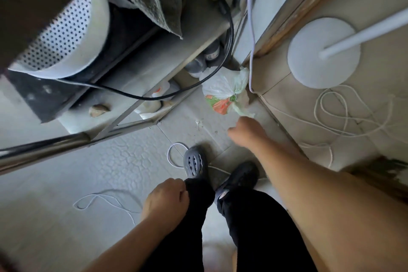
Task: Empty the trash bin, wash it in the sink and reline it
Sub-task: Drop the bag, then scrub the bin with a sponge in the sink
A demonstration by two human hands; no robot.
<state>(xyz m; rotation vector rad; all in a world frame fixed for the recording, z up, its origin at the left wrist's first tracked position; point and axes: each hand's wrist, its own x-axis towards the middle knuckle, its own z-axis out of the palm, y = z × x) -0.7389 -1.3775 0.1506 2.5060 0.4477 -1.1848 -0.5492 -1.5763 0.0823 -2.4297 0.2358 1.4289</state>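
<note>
A metal shelving rack fills the left side, carrying a white perforated appliance on top with a grey towel draped beside it, while its lower shelf holds dark jars and pale bottles, their contents too dim to read. To the right a round white stand base sits on the tiled floor amid loose white cord. The tied trash bag lies on the floor at the foot of the rack, against the door frame corner: thin whitish-green plastic, knotted at the top, with orange and green packaging showing through. The right hand reaches down just beside the bag's knotted tail; whether its fingers touch it cannot be told. The left hand pinches the black trouser leg at the knee.
</note>
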